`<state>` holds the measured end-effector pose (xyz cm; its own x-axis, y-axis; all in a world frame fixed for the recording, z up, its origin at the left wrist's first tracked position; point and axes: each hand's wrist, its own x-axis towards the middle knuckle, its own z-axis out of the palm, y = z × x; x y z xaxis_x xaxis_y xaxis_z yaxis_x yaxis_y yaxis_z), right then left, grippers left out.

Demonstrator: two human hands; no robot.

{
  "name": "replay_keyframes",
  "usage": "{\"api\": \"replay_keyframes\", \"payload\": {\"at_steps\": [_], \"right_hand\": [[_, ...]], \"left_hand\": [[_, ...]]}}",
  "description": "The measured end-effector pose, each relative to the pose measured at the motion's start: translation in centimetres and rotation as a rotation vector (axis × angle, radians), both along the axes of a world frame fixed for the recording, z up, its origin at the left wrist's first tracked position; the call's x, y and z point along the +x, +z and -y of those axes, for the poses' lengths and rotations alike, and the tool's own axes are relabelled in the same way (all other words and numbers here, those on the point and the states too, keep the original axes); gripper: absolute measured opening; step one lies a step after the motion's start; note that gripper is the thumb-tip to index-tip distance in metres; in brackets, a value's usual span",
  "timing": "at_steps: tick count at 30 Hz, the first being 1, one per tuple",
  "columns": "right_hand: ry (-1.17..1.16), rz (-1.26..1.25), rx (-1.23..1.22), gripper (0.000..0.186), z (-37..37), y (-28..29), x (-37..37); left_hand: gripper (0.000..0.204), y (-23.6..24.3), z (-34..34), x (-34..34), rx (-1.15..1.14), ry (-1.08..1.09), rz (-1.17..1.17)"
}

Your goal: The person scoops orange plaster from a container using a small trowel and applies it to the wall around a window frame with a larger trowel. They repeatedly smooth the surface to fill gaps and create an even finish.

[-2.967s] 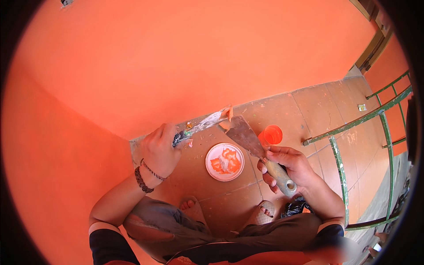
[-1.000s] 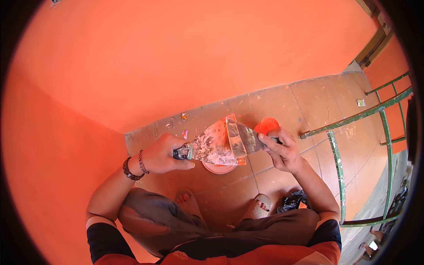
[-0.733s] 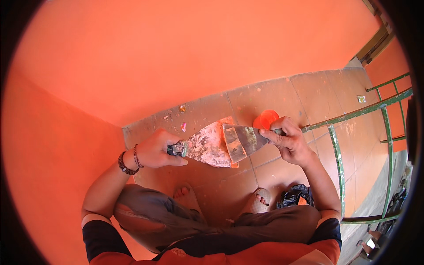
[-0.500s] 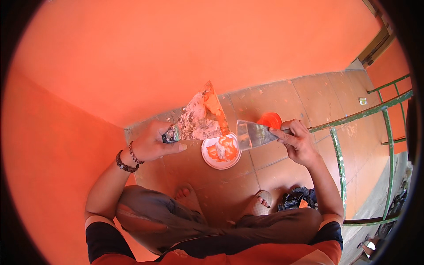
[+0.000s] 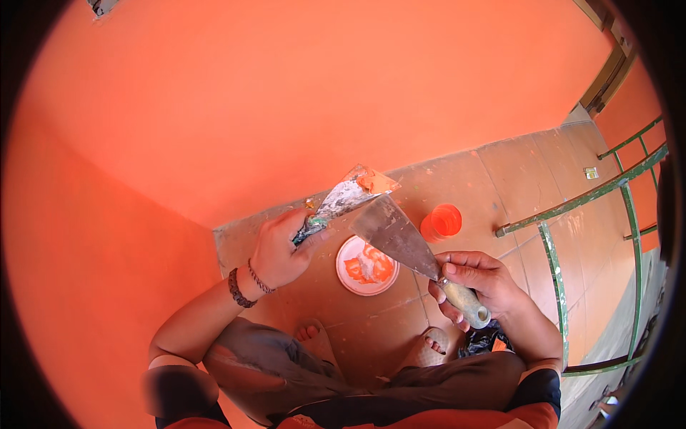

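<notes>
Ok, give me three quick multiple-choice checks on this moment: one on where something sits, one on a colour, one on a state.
1. Where is the round plate?
A. On the tiled floor below the two blades
B. On the green railing
C. In the left hand

2. What colour is the small cup on the floor?
A. Blue
B. Orange
C. White

3. What is the state of the blade of the putty knife in the left hand?
A. Wiped clean
B. Snapped in two
C. Smeared with white and orange paste

Answers: 1 A, the plate lies on the tiles by the wall; 2 B, the cup is plainly orange; 3 C, paste covers the blade up to its tip.
</notes>
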<state>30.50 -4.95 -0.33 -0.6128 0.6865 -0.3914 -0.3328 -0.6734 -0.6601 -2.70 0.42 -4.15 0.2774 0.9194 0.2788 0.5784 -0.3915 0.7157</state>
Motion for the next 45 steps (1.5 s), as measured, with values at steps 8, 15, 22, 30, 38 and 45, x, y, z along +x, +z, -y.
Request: {"api": "replay_keyframes", "payload": {"at_steps": [8,15,22,30,38,45], "right_hand": [[-0.038,0.053,-0.007,0.031,0.3,1.9,-0.6],[-0.016,0.017,0.072,0.029,0.6,0.7,-0.3],[-0.016,-0.004,0.197,0.033,0.3,-1.0,0.4],[-0.144,0.041,0.669,0.034,-1.5,-1.4,3.2],[-0.254,0.724,1.439,0.035,-3.2,-6.8,2.3],[-0.259,1.001,1.767,0.055,-3.6,-7.8,2.4]], "left_hand": [[0.025,-0.8,-0.5,-0.8,0.271,-0.017,-0.164],[0.045,-1.0,-2.3,-2.4,0.467,-0.11,-0.225],[0.046,-1.7,-3.2,-3.9,0.562,-0.059,-0.267],[0.022,-0.2,-2.3,-2.3,-0.531,-0.126,0.099],[0.03,2.0,-1.2,-2.3,-1.054,-0.414,0.09],[0.029,2.0,-1.1,-3.0,-1.084,-0.524,0.101]]}}
